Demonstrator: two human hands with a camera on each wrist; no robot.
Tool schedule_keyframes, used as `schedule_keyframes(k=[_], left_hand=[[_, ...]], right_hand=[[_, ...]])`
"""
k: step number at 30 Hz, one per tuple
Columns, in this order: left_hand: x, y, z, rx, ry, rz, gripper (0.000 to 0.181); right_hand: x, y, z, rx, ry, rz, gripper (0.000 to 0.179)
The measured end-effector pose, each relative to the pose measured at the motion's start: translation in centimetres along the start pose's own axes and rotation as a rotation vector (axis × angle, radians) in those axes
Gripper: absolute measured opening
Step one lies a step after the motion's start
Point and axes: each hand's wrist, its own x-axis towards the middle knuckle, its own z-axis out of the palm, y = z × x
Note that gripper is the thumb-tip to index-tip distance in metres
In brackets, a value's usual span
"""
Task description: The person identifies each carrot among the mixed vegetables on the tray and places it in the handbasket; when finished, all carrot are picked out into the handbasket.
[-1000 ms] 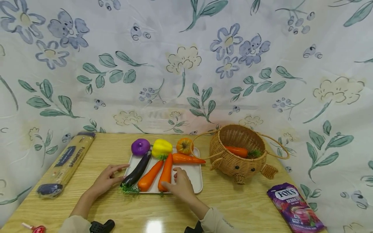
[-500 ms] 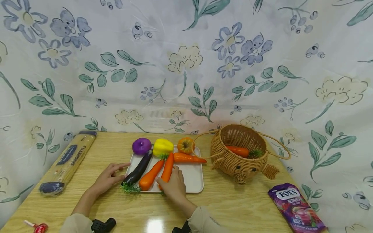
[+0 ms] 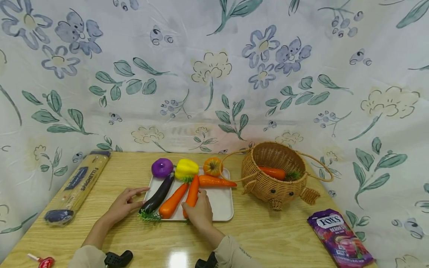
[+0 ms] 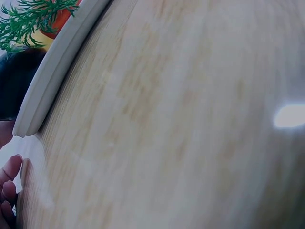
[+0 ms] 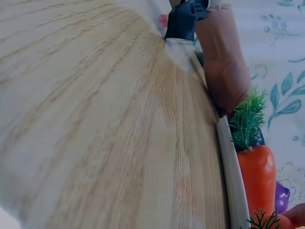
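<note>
A white tray (image 3: 219, 212) holds several vegetables. My right hand (image 3: 201, 212) grips the carrot (image 3: 192, 191) in the tray's middle, thumb on its left side and fingers on its right; its leafy end is partly hidden. Another carrot (image 3: 173, 201) lies just left of it. Beside that is a dark eggplant (image 3: 161, 193). My left hand (image 3: 122, 204) rests at the tray's left edge, index finger and thumb extended, thumb tip right by the eggplant's lower end. A third carrot (image 3: 214, 181) lies crosswise behind. In the right wrist view, a fingertip (image 5: 296, 215) shows beside a carrot (image 5: 259, 176).
Along the tray's back sit a purple onion (image 3: 162, 168), a yellow pepper (image 3: 186, 169) and an orange pumpkin (image 3: 212, 166). Right of it stands a wicker basket (image 3: 258, 190) with a carrot inside. Spaghetti (image 3: 78, 186), a lollipop (image 3: 45, 262) and a purple candy bag (image 3: 340, 238) lie around.
My right hand has moved left onto the middle carrot and closed its thumb and fingers about it. The left hand stays at the tray's edge.
</note>
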Motion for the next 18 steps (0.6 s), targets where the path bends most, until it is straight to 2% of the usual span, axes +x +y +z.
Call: schedule_keyframes(k=[7,13,18], left_hand=[[0.1,-0.1,0.0,0.008,-0.002,-0.009,0.044],[0.0,0.0,0.0,0.016,0.003,0.009,0.043],[-0.1,0.1,0.0,0.027,0.014,0.025,0.043]], right_hand=[[0.3,-0.2,-0.6,0.079,0.009,-0.018,0.059],[0.2,0.0,-1.7,0.157,-0.043,-0.042,0.058],[0.2,0.4,-3.0,0.174,-0.087,-0.084,0.051]])
